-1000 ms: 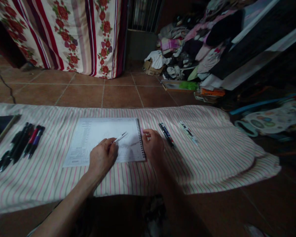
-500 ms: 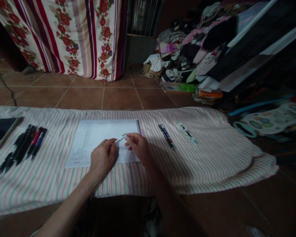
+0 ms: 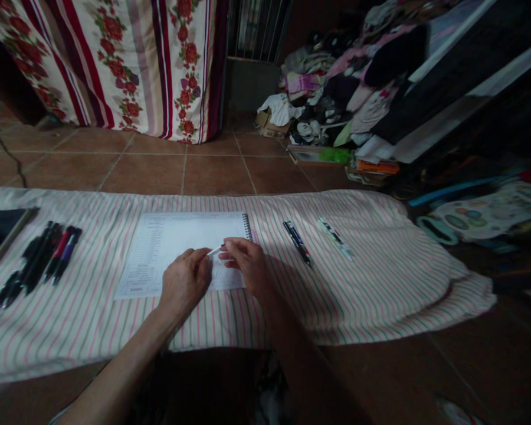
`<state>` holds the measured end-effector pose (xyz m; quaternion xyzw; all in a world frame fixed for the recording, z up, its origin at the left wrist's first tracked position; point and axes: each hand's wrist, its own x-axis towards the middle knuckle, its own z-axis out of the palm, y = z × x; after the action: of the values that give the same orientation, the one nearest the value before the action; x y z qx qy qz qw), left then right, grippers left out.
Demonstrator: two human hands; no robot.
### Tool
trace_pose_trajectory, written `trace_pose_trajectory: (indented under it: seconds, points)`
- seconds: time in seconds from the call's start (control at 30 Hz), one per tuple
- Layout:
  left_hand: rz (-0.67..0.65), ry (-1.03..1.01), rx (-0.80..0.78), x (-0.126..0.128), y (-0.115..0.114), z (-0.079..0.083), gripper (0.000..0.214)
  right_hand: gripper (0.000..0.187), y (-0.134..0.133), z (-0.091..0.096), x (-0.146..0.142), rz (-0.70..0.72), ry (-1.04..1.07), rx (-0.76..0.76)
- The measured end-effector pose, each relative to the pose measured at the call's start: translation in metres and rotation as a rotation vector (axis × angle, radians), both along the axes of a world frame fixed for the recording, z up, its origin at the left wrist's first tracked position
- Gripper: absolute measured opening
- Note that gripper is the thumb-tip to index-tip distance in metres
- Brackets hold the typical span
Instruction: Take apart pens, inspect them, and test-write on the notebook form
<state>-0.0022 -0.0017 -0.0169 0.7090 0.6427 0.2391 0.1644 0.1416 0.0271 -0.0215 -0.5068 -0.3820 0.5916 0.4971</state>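
Note:
A spiral notebook (image 3: 177,242) lies open on a striped cloth (image 3: 358,283) spread over the floor. My left hand (image 3: 184,282) rests on the page with its fingers closed round a white pen (image 3: 215,250). My right hand (image 3: 246,264) is just to the right of it, fingers pinched at the pen's tip end, over the notebook's lower right corner. Both hands touch the same pen.
Several dark pens (image 3: 38,260) and a dark phone (image 3: 0,231) lie on the cloth at the left. Two more pens (image 3: 297,241) and a pale pen (image 3: 335,236) lie to the right of the notebook. Behind are tiled floor, a floral curtain (image 3: 115,59) and a pile of clothes (image 3: 345,88).
My right hand has moved left from the notebook's spiral edge onto the page and has closed on the tip of the pen that my left hand holds. The left hand has stayed put.

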Motion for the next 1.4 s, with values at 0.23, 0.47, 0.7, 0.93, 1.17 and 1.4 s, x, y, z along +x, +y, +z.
trace_pose_trajectory:
  seconds: [0.23, 0.47, 0.7, 0.93, 1.17, 1.4]
  points:
    - [-0.032, -0.035, 0.026, -0.0011, 0.0003, -0.0026, 0.031, 0.033, 0.0019, -0.0060, -0.0016, -0.051, 0.010, -0.018]
    - [-0.044, -0.053, 0.028, -0.0012, 0.0007, -0.0030, 0.031, 0.037, 0.0009, -0.0050, -0.0014, -0.053, 0.012, -0.024]
    - [-0.034, -0.022, -0.001, -0.0019, 0.0009, -0.0003, 0.032, 0.034, 0.0003, -0.0030, 0.0004, -0.037, 0.001, -0.011]
    - [-0.025, 0.008, -0.010, -0.0040, 0.0001, -0.0006, 0.031, 0.032, -0.0003, 0.0005, 0.0012, -0.045, 0.006, -0.012]
    - [-0.022, 0.027, -0.005, -0.0056, -0.0011, 0.0004, 0.031, 0.030, 0.0008, 0.0008, 0.0013, -0.059, 0.031, -0.006]
    - [-0.020, 0.048, -0.010, -0.0081, -0.0027, 0.0003, 0.032, 0.030, 0.0026, 0.0018, 0.0023, -0.097, 0.018, -0.024]
